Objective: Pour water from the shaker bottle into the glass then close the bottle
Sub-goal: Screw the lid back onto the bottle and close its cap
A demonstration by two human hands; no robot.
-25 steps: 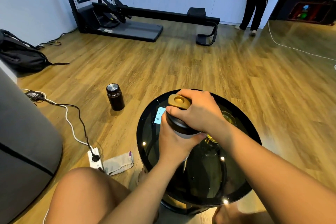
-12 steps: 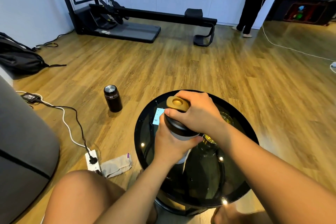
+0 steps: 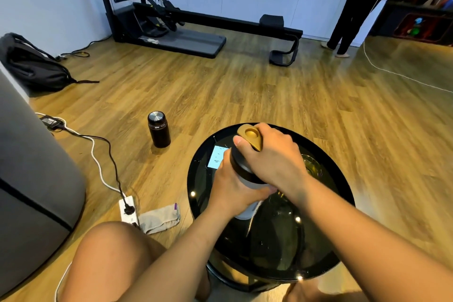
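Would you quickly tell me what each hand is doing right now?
Left hand: closed around the shaker bottle body.
Right hand: closed over the bottle's lid.

The shaker bottle (image 3: 247, 212) has a pale grey body, a black lid (image 3: 239, 167) and a mustard-gold flip cap (image 3: 252, 135). The round counter (image 3: 318, 240) is glossy black. The flask (image 3: 158, 129) on the floor (image 3: 245, 95) is black with a silver top. The floor shows warm brown wood grain.

Head camera looks down, close over table (image 3: 201, 191).
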